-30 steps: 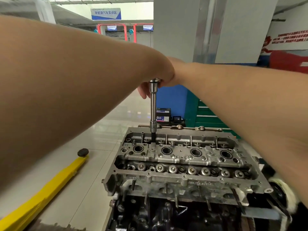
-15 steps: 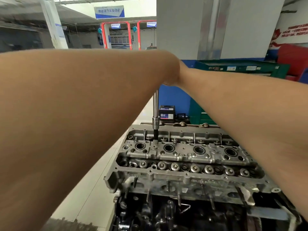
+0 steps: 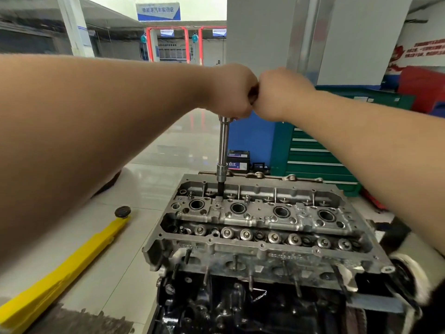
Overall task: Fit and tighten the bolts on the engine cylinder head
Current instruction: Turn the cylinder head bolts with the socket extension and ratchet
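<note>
The left hand [image 3: 232,91] and the right hand [image 3: 280,92] were held fist to fist above the engine, knuckles touching, both grips closed round the top of a tool hidden inside them. From under the left hand a long chrome extension bar [image 3: 223,145] was seen to drop upright, ending in a dark socket [image 3: 220,189] seated in a bolt hole at the far left of the cylinder head [image 3: 260,220]. The bolt itself could not be made out. A yellow jack handle [image 3: 72,261] was laid on the floor to the left, and a green tool cabinet [image 3: 320,153] was placed behind the engine
</note>
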`<state>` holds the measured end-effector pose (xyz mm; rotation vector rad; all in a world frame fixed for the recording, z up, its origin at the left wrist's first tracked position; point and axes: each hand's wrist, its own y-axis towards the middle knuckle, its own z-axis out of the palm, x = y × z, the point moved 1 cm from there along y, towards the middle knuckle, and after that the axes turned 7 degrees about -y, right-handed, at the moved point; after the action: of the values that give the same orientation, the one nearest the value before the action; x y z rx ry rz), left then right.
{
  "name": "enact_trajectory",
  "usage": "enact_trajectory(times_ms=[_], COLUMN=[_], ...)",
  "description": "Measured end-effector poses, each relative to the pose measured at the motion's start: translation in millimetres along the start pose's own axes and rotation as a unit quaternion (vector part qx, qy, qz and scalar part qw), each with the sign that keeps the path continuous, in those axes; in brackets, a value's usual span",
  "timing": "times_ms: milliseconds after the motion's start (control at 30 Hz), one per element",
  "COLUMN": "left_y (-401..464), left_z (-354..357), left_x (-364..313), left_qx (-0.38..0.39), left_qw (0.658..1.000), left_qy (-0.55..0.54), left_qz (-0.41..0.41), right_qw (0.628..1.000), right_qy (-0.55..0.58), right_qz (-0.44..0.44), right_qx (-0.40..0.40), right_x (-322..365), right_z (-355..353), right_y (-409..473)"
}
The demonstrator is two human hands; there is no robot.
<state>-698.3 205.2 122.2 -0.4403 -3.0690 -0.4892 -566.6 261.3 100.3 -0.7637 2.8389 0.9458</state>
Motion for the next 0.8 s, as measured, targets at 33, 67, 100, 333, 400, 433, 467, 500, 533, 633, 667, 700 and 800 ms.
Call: enact_trajectory(times_ms=[33, 67, 100, 333, 400, 433, 467, 500, 533, 633, 667, 700, 800], left_y=[-2, -6, -9, -21, -25, -27, -30, -37, -44, -66, -72, -75, -69], left_z=[0, 0, -2, -2, 4, 7, 14, 22, 34, 84, 100, 111, 118], left_x=[0, -5, -6, -1, 3, 5, 7, 7, 7, 4, 1, -2, -7], left_qx=[0.000, -0.001, 0.002, -0.016, -0.071, -0.122, -0.183, -0.238, -0.267, -0.159, -0.115, -0.095, -0.120], left_qw=[0.999, 0.999, 0.998, 0.992, 0.987, 0.977, 0.952, 0.904, 0.834, 0.688, 0.700, 0.715, 0.702], left_qy=[-0.032, -0.034, -0.052, -0.115, -0.142, -0.177, -0.243, -0.352, -0.477, -0.694, -0.693, -0.683, -0.685], left_qz=[0.014, 0.024, 0.028, 0.040, 0.021, 0.005, -0.019, -0.046, -0.074, -0.140, -0.129, -0.114, -0.152], right_qw=[1.000, 1.000, 0.999, 0.997, 0.998, 0.998, 0.998, 0.998, 0.998, 1.000, 1.000, 0.999, 0.995], right_qy=[-0.009, -0.017, -0.020, -0.069, -0.053, -0.044, -0.032, -0.020, -0.011, -0.003, 0.000, 0.009, 0.063], right_qz=[0.013, 0.020, 0.025, 0.035, 0.020, 0.005, -0.009, -0.019, -0.022, 0.007, 0.025, 0.041, 0.072], right_qx=[-0.002, 0.002, 0.008, 0.012, 0.028, 0.036, 0.044, 0.051, 0.055, 0.028, 0.011, -0.003, -0.030], right_x=[-3, -4, -3, 0, -2, -1, 0, 2, 4, 10, 10, 11, 15], right_z=[-1, -4, -7, -14, -14, -14, -13, -11, -6, 7, 10, 12, 15], right_y=[-5, -8, -11, -16, -11, -9, -7, -5, -4, -3, -3, -5, -13])
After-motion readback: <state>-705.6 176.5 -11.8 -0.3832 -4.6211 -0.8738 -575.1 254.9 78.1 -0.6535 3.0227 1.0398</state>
